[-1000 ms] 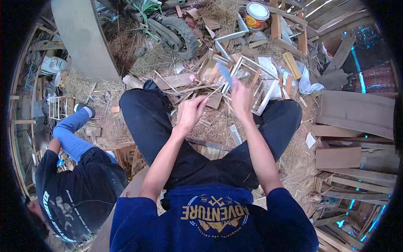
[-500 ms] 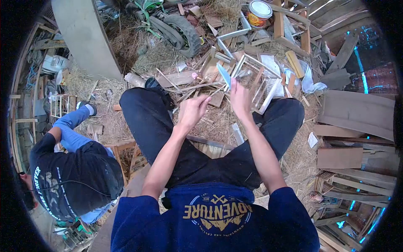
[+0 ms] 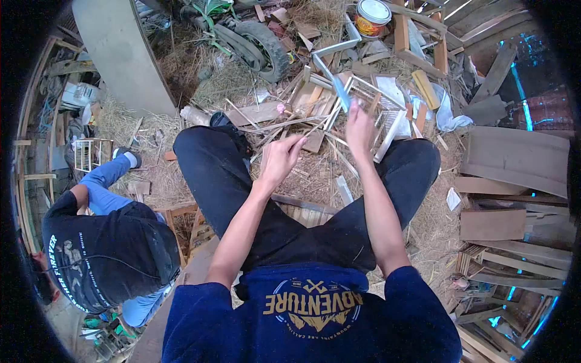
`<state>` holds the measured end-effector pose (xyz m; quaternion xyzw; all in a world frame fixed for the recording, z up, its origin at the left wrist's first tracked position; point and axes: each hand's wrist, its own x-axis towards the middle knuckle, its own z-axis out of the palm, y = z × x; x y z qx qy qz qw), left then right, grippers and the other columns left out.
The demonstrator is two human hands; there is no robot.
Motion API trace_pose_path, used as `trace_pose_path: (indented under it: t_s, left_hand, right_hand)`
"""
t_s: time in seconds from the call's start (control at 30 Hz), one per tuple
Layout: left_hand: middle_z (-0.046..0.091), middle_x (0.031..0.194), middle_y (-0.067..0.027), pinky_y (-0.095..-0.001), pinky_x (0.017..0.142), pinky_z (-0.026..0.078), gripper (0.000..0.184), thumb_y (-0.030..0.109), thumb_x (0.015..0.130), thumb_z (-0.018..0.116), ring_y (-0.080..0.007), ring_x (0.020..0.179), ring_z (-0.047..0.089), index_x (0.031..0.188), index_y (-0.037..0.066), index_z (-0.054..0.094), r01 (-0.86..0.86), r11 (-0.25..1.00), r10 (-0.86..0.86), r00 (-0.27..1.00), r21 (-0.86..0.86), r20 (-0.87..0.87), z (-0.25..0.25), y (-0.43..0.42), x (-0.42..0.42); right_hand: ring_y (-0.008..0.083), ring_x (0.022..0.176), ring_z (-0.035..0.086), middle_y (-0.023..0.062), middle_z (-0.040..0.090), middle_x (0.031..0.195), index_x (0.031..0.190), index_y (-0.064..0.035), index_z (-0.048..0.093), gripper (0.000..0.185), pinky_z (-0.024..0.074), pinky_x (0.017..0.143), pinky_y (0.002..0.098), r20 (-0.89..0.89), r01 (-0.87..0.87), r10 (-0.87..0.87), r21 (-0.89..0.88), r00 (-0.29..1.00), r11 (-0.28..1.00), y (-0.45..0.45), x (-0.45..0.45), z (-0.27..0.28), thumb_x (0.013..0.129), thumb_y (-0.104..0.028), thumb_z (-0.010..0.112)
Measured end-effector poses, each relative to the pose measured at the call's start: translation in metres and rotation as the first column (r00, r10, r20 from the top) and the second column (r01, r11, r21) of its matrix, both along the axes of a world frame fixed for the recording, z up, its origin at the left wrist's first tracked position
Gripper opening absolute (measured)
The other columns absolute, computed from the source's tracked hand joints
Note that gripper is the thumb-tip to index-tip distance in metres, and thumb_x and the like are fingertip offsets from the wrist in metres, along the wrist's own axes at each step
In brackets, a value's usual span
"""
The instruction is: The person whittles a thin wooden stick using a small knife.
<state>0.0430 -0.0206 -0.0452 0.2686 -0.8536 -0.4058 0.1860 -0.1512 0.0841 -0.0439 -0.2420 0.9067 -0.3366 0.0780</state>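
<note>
My left hand [image 3: 279, 160] is closed on a thin wooden stick [image 3: 313, 129] that points up and to the right. Wrapped round the handle of a knife [image 3: 342, 94] is my right hand [image 3: 361, 128], a little to the right of the left one. The pale blue blade points up and left, apart from the stick. Behind the hands lies a white wooden frame with thin bars [image 3: 387, 124], and loose sticks and wood scraps surround it on the straw-covered ground.
A co-worker in a black shirt [image 3: 112, 257] sits at the left near a small barred cage [image 3: 91, 154]. A wheel [image 3: 266, 51] and a paint bucket [image 3: 371, 18] are at the back. Boards [image 3: 514, 158] are stacked at the right.
My right hand has moved to the right with the knife, away from the stick. My left hand has barely moved. The co-worker has leaned lower and to the left.
</note>
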Motion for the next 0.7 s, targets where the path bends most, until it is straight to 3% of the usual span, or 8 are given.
trace_pose_path:
  t_s: [0.1, 0.23, 0.27, 0.37, 0.43, 0.5, 0.57, 0.7]
  left_hand:
    - [0.067, 0.076, -0.0194, -0.0365, 0.061, 0.051, 0.019, 0.020, 0.096, 0.064, -0.0319, 0.066, 0.068, 0.102, 0.004, 0.073, -0.029, 0.999, 0.028, 0.999, 0.036, 0.034, 0.003, -0.002, 0.001]
    - [0.066, 0.074, -0.0198, -0.0364, 0.060, 0.051, 0.019, 0.019, 0.095, 0.064, -0.0312, 0.063, 0.067, 0.102, 0.004, 0.073, -0.045, 0.999, 0.045, 0.999, 0.025, -0.025, 0.003, -0.001, -0.003]
    - [0.066, 0.074, -0.0194, -0.0367, 0.061, 0.051, 0.019, 0.019, 0.095, 0.064, -0.0312, 0.064, 0.068, 0.103, 0.003, 0.073, -0.041, 0.998, 0.042, 0.999, 0.042, -0.016, 0.003, 0.000, -0.003]
    - [0.068, 0.076, -0.0191, -0.0368, 0.062, 0.051, 0.020, 0.019, 0.095, 0.064, -0.0312, 0.067, 0.069, 0.104, 0.003, 0.073, -0.020, 1.000, 0.020, 1.000, -0.019, 0.024, 0.003, -0.001, -0.004]
    - [0.068, 0.077, -0.0187, -0.0370, 0.062, 0.052, 0.020, 0.019, 0.096, 0.063, -0.0315, 0.068, 0.070, 0.104, 0.003, 0.072, -0.016, 1.000, 0.016, 0.999, -0.003, 0.028, -0.002, -0.003, -0.005]
    - [0.068, 0.077, -0.0187, -0.0369, 0.063, 0.052, 0.020, 0.019, 0.096, 0.063, -0.0318, 0.068, 0.070, 0.104, 0.003, 0.072, -0.021, 0.999, 0.021, 1.000, 0.024, 0.018, -0.005, -0.002, -0.004]
    - [0.067, 0.075, -0.0192, -0.0366, 0.062, 0.051, 0.020, 0.019, 0.096, 0.063, -0.0315, 0.066, 0.069, 0.104, 0.003, 0.072, -0.014, 1.000, 0.014, 1.000, 0.015, 0.004, -0.002, 0.000, -0.003]
    - [0.064, 0.073, -0.0205, -0.0365, 0.060, 0.050, 0.019, 0.018, 0.097, 0.062, -0.0291, 0.062, 0.067, 0.103, 0.002, 0.072, -0.022, 0.996, 0.019, 0.999, 0.087, 0.033, 0.005, 0.000, -0.004]
  right_hand:
    - [0.0458, 0.057, 0.058, 0.0245, 0.057, 0.060, 0.084, 0.0005, 0.066, 0.055, 0.0445, 0.054, 0.0512, -0.136, -0.152, 0.144, -0.052, 0.980, 0.987, 0.000, 0.039, -0.012, 0.108, -0.039, 0.036]
    - [0.0292, 0.045, 0.059, 0.0176, 0.062, 0.057, 0.087, -0.0052, 0.073, 0.049, 0.0476, 0.054, 0.0475, 0.031, -0.001, -0.001, 0.042, 1.000, 0.999, -0.003, -0.001, -0.009, 0.108, -0.034, 0.038]
    - [0.0311, 0.049, 0.062, 0.0178, 0.061, 0.057, 0.088, -0.0046, 0.072, 0.052, 0.0481, 0.053, 0.0485, -0.104, 0.026, -0.026, -0.001, 0.994, 1.000, -0.002, -0.010, -0.017, 0.108, -0.037, 0.036]
    - [0.0206, 0.040, 0.051, 0.0084, 0.056, 0.051, 0.088, -0.0051, 0.071, 0.052, 0.0381, 0.040, 0.0376, -0.013, -0.166, 0.167, 0.046, 0.986, 0.985, 0.002, 0.028, -0.008, 0.108, -0.039, 0.037]
    - [0.0310, 0.043, 0.054, 0.0145, 0.054, 0.050, 0.086, -0.0010, 0.071, 0.053, 0.0449, 0.049, 0.0459, -0.242, -0.169, 0.169, 0.017, 0.955, 0.985, -0.003, 0.042, -0.012, 0.108, -0.037, 0.039]
    - [0.0347, 0.047, 0.057, 0.0177, 0.054, 0.052, 0.083, -0.0002, 0.071, 0.057, 0.0439, 0.049, 0.0472, 0.059, -0.059, 0.060, -0.027, 0.996, 0.998, -0.005, 0.022, -0.002, 0.108, -0.039, 0.036]
    - [0.0371, 0.049, 0.058, 0.0190, 0.055, 0.053, 0.082, 0.0001, 0.070, 0.060, 0.0441, 0.049, 0.0484, 0.009, 0.034, -0.034, -0.017, 0.999, 0.999, -0.007, 0.001, 0.005, 0.108, -0.040, 0.035]
    - [0.0291, 0.038, 0.052, 0.0123, 0.053, 0.048, 0.095, -0.0056, 0.074, 0.047, 0.0396, 0.040, 0.0448, 0.058, -0.222, 0.218, 0.075, 0.974, 0.972, -0.003, 0.040, -0.010, 0.107, -0.038, 0.042]
